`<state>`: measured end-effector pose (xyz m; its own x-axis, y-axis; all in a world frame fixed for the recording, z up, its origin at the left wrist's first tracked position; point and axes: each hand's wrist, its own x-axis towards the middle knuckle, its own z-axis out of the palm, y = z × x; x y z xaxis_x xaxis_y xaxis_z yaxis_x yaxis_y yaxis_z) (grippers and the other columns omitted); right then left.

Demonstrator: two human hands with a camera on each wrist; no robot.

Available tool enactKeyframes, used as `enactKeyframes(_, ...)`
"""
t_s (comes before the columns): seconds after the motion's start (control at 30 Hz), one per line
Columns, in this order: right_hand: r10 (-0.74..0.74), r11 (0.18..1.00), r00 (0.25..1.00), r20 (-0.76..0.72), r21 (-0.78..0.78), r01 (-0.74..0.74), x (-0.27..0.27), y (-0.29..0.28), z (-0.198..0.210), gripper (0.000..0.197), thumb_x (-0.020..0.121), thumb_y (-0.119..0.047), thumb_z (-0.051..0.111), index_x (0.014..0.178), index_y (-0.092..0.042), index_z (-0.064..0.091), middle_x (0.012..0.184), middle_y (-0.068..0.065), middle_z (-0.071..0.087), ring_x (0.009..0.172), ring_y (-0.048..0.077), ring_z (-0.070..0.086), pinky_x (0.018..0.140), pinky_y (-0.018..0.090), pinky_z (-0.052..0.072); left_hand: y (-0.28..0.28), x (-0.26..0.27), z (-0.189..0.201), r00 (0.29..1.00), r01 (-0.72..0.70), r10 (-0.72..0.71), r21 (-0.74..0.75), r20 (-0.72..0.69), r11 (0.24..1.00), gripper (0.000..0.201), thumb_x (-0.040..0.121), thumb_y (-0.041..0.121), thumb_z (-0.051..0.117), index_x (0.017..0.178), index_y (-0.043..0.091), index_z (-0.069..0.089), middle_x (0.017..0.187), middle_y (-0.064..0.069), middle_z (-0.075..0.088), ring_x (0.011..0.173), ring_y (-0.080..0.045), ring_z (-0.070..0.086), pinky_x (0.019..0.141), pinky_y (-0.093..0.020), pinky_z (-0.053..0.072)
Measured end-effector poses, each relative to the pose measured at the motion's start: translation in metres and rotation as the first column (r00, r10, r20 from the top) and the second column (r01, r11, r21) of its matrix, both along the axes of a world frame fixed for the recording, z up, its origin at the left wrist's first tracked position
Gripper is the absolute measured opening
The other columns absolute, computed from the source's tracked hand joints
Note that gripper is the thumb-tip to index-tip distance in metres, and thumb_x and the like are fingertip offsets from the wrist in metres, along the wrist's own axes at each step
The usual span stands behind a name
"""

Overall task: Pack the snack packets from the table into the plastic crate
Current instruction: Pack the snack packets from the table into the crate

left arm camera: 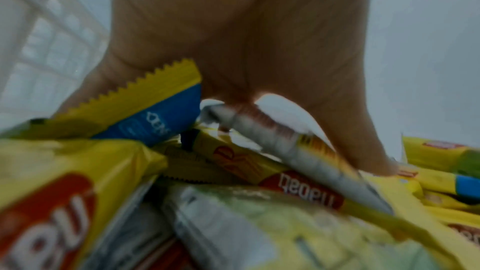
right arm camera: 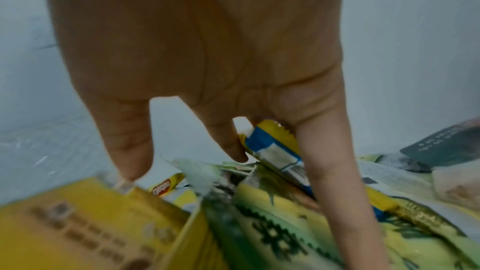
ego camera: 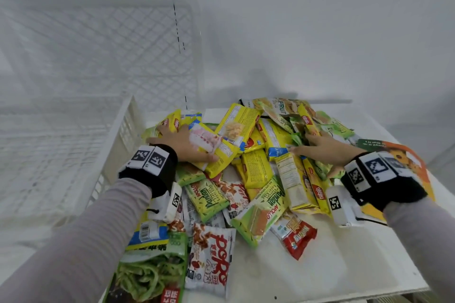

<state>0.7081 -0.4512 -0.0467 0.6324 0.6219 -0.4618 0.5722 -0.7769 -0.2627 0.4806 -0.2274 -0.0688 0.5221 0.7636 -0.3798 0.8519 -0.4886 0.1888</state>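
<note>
Nearest the camera lies a green noodle packet, at the edge of the heap of snack packets on the white table. Both hands are gathering — the left hand clasps yellow wafer packets, the right hand spreads open, fingers pushed in among packets. Next, I judge, comes a firm lift leftward into the white plastic crate — without shedding packets.

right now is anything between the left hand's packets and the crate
Nothing visible. The left hand rests on yellow packets at the pile's left edge, right beside the white crate; only its near wall must be cleared. The crate's inside looks empty.
</note>
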Motion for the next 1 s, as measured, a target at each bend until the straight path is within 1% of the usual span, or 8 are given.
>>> enactKeyframes(0.1, -0.042, 0.999, 0.999, -0.031, 0.029, 0.043, 0.004, 0.002, 0.001, 0.093, 0.084, -0.054, 0.058, 0.152, -0.017, 0.007, 0.157, 0.012, -0.002, 0.143, 0.032, 0.013, 0.111, 0.05, 0.031, 0.001, 0.002, -0.002, 0.997, -0.038, 0.04, 0.02, -0.064, 0.999, 0.139, 0.047, 0.08, 0.068, 0.149, 0.027, -0.01, 0.153, -0.025, -0.011, 0.142, -0.043, -0.004, 0.113, -0.059, 0.015)
enactKeyframes(0.23, -0.005, 0.997, 0.998, 0.059, -0.082, 0.009, -0.001, 0.007, -0.005, 0.097, 0.078, -0.031, 0.071, 0.151, -0.022, 0.007, 0.156, 0.014, -0.006, 0.136, 0.039, 0.028, 0.1, 0.051, 0.044, 0.008, 0.003, 0.002, 0.996, -0.006, 0.007, 0.012, -0.092, 1.0, 0.136, 0.047, 0.075, 0.072, 0.149, 0.034, -0.007, 0.152, -0.026, -0.006, 0.142, -0.042, 0.0, 0.116, -0.049, 0.017)
enactKeyframes(0.33, 0.023, 0.992, 0.992, 0.125, -0.127, -0.007, -0.005, 0.009, -0.004, 0.092, 0.08, -0.033, 0.069, 0.15, -0.021, 0.011, 0.155, 0.015, -0.001, 0.131, 0.039, 0.037, 0.097, 0.048, 0.047, 0.017, 0.003, 0.003, 0.993, 0.029, -0.03, -0.007, -0.118, 1.0, 0.137, 0.042, 0.076, 0.073, 0.146, 0.043, -0.01, 0.154, -0.022, 0.0, 0.142, -0.041, 0.003, 0.115, -0.048, 0.02)
enactKeyframes(0.43, 0.05, 0.989, 0.971, 0.233, -0.15, -0.015, -0.01, 0.012, -0.001, 0.074, 0.086, -0.039, 0.06, 0.147, -0.017, 0.023, 0.152, 0.018, 0.013, 0.13, 0.034, 0.039, 0.098, 0.039, 0.041, 0.022, 0.009, 0.004, 0.991, 0.034, -0.036, -0.014, -0.127, 0.999, 0.145, 0.041, 0.072, 0.078, 0.148, 0.034, -0.012, 0.157, -0.013, 0.007, 0.142, -0.037, 0.012, 0.112, -0.046, 0.025)
enactKeyframes(0.57, 0.099, 0.983, 0.946, 0.309, -0.179, -0.044, -0.016, 0.018, 0.001, 0.039, 0.091, -0.04, 0.051, 0.114, -0.008, 0.048, 0.121, 0.016, 0.045, 0.094, 0.025, 0.054, 0.07, 0.029, 0.043, 0.025, 0.014, 0.0, 0.998, -0.013, 0.012, -0.02, -0.068, 1.0, 0.139, 0.032, 0.066, 0.084, 0.147, 0.023, 0.018, 0.147, -0.013, 0.032, 0.129, -0.032, 0.036, 0.087, -0.036, 0.046)
enactKeyframes(0.7, 0.122, 0.987, 0.915, 0.385, -0.141, -0.072, -0.019, 0.024, 0.0, 0.032, 0.091, -0.032, 0.053, 0.068, -0.012, 0.041, 0.069, 0.001, 0.042, 0.065, 0.016, 0.046, 0.047, 0.021, 0.03, 0.022, 0.014, -0.004, 0.995, -0.1, 0.1, 0.065, -0.007, 0.993, 0.126, 0.038, 0.081, 0.071, 0.142, 0.02, 0.033, 0.142, -0.017, 0.035, 0.129, -0.035, 0.033, 0.101, -0.039, 0.033)
enactKeyframes(0.9, 0.029, 0.999, 0.891, 0.453, 0.004, -0.034, -0.017, 0.018, 0.008, 0.006, 0.088, -0.004, 0.05, 0.088, -0.003, 0.056, 0.094, 0.014, 0.059, 0.085, 0.029, 0.058, 0.066, 0.028, 0.044, 0.032, -0.005, 0.012, 0.944, -0.181, 0.133, 0.137, 0.302, 0.974, 0.082, 0.057, 0.054, 0.082, 0.12, 0.011, 0.051, 0.119, -0.014, 0.057, 0.107, -0.032, 0.056, 0.082, -0.035, 0.045)
enactKeyframes(1.0, -0.013, 0.997, 0.88, 0.475, 0.072, -0.024, -0.015, 0.012, 0.011, 0.008, 0.087, 0.0, 0.047, 0.09, -0.002, 0.055, 0.089, 0.014, 0.056, 0.087, 0.03, 0.059, 0.066, 0.029, 0.044, 0.033, -0.016, 0.024, 0.902, -0.179, 0.105, 0.142, 0.419, 0.974, 0.053, 0.061, 0.045, 0.083, 0.099, 0.015, 0.062, 0.101, -0.011, 0.066, 0.09, -0.029, 0.062, 0.069, -0.029, 0.043)
